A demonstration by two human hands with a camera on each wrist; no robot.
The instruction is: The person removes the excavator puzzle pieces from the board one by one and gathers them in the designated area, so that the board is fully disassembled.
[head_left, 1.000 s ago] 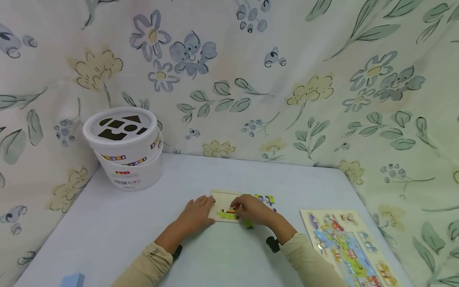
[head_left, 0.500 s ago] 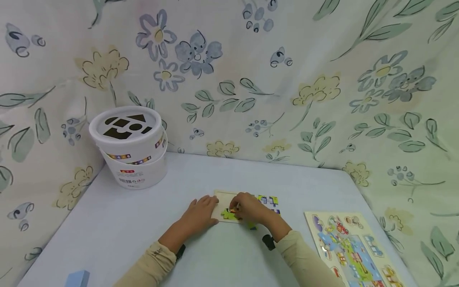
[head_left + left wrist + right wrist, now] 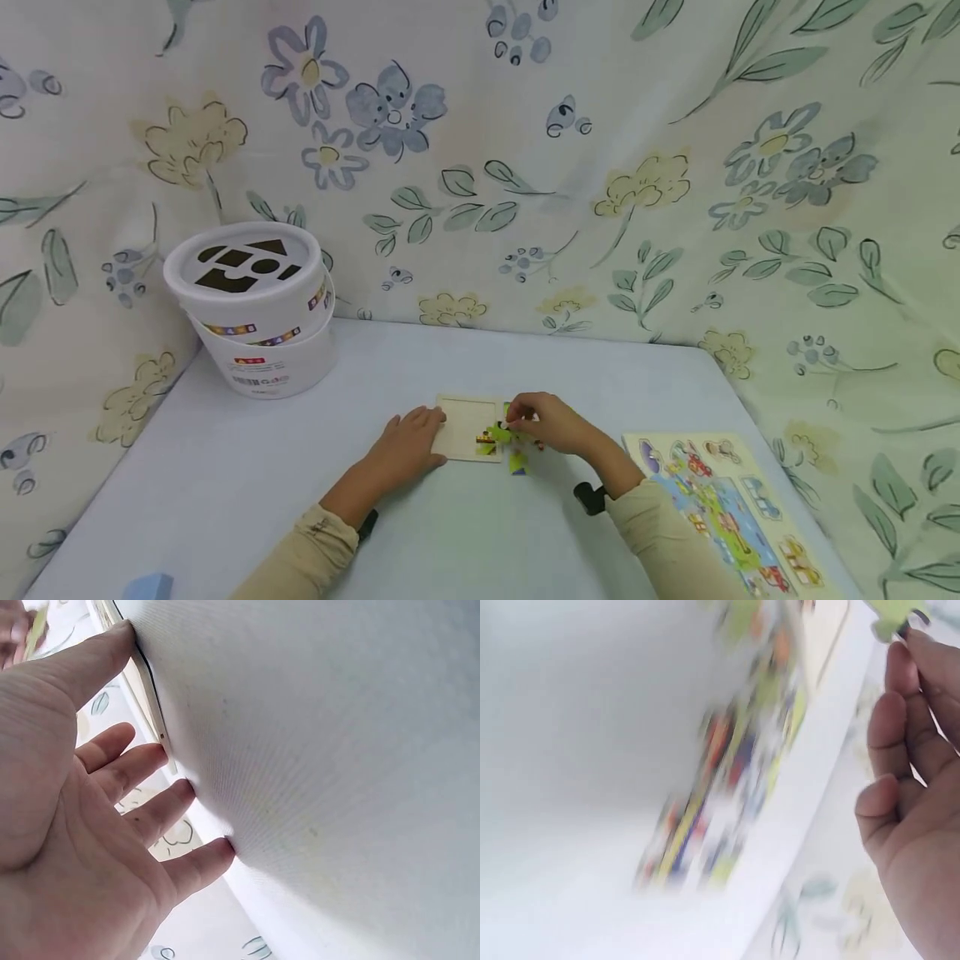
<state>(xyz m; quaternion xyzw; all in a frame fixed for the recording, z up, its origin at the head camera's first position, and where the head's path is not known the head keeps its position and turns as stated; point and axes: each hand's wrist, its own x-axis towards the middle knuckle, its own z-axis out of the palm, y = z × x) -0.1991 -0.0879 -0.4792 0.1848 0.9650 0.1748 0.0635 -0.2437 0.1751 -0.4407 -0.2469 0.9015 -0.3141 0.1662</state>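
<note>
A shallow wooden puzzle tray [image 3: 457,427] lies on the table in the head view. My left hand [image 3: 405,446] is at its left edge; in the left wrist view the thumb [image 3: 112,649] touches the tray's rim and the fingers are spread. Between thumb and fingertips my right hand [image 3: 553,423] pinches a green puzzle piece [image 3: 891,613], raised over the tray's right side. Another puzzle piece [image 3: 486,447] is at the tray's lower right. Loose pieces [image 3: 517,462] lie right of the tray, partly hidden by the right hand and blurred in the right wrist view.
A white lidded bucket [image 3: 251,308] with shape-cut holes stands at the back left. At the right lies a larger picture puzzle board [image 3: 723,508]. A light blue block [image 3: 148,587] sits near the front left, and a floral cloth [image 3: 480,167] hangs behind the table.
The right hand has lifted from the tray's lower part and moved right and up, carrying the green puzzle piece. The left hand keeps its place at the tray's edge. The head view shifts slightly.
</note>
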